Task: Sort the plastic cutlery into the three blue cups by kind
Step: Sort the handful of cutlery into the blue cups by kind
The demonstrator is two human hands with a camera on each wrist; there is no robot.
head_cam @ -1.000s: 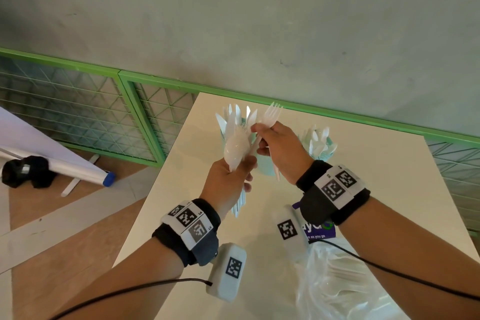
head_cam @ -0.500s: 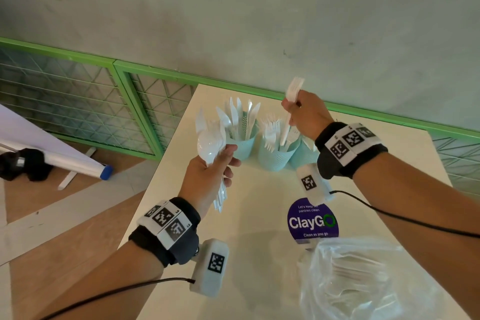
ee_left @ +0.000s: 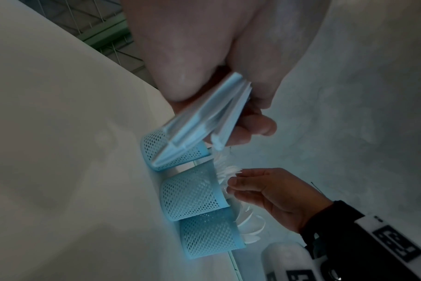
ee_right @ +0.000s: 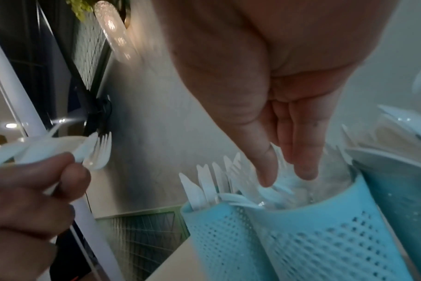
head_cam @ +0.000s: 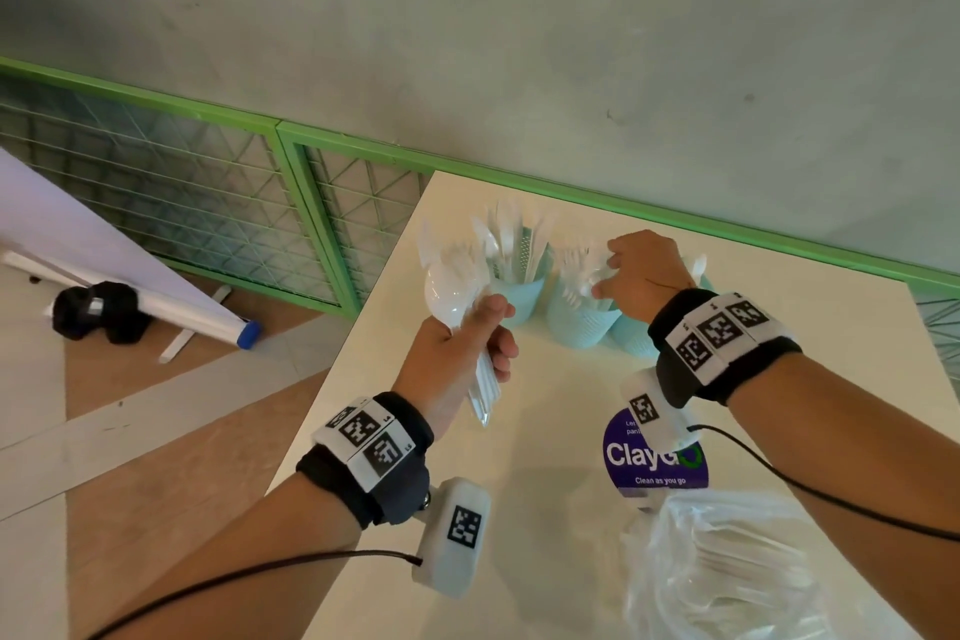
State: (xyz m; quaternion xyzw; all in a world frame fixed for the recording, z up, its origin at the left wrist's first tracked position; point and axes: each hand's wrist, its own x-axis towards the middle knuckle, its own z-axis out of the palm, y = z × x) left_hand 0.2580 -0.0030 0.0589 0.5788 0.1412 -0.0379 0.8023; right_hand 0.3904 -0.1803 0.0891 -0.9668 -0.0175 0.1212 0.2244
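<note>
Three blue mesh cups stand in a row at the far side of the white table (head_cam: 545, 561). The left cup (head_cam: 519, 299) holds knives, the middle cup (head_cam: 574, 322) forks, and the right cup (head_cam: 631, 340), partly hidden by my right wrist, spoons. My left hand (head_cam: 467, 343) grips a bundle of white cutlery (head_cam: 449, 283) by the handles, held up left of the cups. In the right wrist view my right hand (ee_right: 284, 167) reaches down into the middle cup (ee_right: 324, 237), thumb and fingers straight among the fork heads. I see nothing pinched between them.
A clear plastic bag (head_cam: 727, 572) with more white cutlery lies at the near right of the table. A purple ClayGo sticker (head_cam: 654, 463) sits in front of the cups. A green mesh fence (head_cam: 322, 203) runs behind the table's left edge, and a rolled banner (head_cam: 156, 296) lies on the floor.
My right hand has come down from above the cups, where it held a fork, into the middle cup. The left hand keeps its bundle, shifted only slightly.
</note>
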